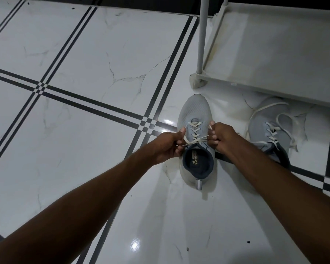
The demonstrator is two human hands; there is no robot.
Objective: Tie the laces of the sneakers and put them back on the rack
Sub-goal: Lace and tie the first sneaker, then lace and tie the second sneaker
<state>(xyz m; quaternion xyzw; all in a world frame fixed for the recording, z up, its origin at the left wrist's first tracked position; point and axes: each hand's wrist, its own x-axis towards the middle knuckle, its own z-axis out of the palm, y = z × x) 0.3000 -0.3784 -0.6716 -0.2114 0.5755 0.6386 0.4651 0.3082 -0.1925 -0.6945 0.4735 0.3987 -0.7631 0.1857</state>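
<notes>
A light grey sneaker (195, 111) with a dark blue collar stands on the tiled floor, toe pointing away from me. Its cream laces (195, 140) cross over the tongue and are pulled taut to both sides. My left hand (167, 146) is shut on the left lace end beside the shoe's opening. My right hand (220, 136) is shut on the right lace end on the other side. A second grey sneaker (269, 119) lies to the right with its laces loose on the floor, its heel hidden behind my right forearm. The white rack (274, 88) stands just beyond both shoes.
The rack's bottom shelf is bare, and a grey upright post (202, 35) rises from its front left corner. The glossy white floor (84, 54) with black stripe lines stretches to the left and toward me.
</notes>
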